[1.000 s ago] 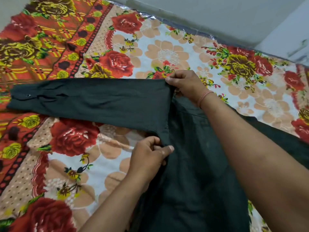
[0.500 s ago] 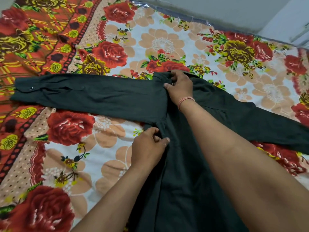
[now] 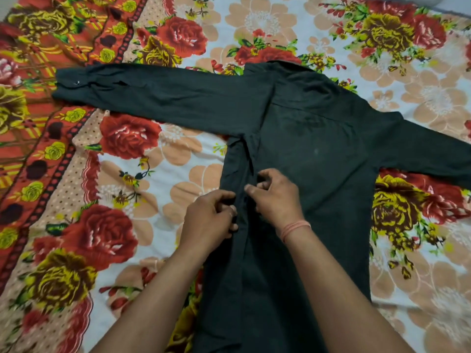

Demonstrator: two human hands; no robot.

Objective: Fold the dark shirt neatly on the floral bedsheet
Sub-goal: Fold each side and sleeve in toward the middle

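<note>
The dark shirt (image 3: 313, 149) lies flat on the floral bedsheet (image 3: 127, 174), collar at the top, body running toward me. One sleeve stretches far left, its cuff with a small button near the orange border; the other sleeve runs off the right edge. My left hand (image 3: 209, 220) and my right hand (image 3: 277, 197) sit close together on the shirt's left side edge, below the armpit. Both pinch a lengthwise fold of the dark cloth between thumb and fingers. A pink thread band circles my right wrist.
The bedsheet covers the whole view, with red and yellow roses on white and an orange patterned border (image 3: 33, 138) along the left. A strip of pale wall or floor (image 3: 456, 3) shows at the top right corner.
My right hand has come down from the collar to the shirt's left side, beside my left hand, which also moved lower. The view has shifted so more of the right sleeve shows.
</note>
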